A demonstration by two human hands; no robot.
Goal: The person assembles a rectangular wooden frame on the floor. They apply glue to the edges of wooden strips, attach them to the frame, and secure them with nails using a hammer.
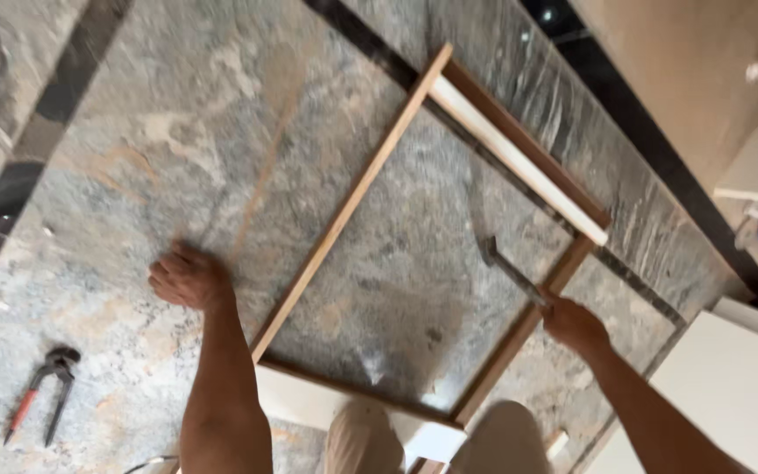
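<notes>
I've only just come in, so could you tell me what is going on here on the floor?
A person is bent over a rectangular wooden frame lying on a marbled stone floor. Their right hand grips a hammer by the handle, its head raised inside the frame near the right rail. Their left hand is pressed on the floor just outside the left rail. A white strip lies along the far rail. Red-handled pincers lie untouched further left.

Left hand (188, 276) fisted; right hand (574, 323) clenched, arms outstretched.
</notes>
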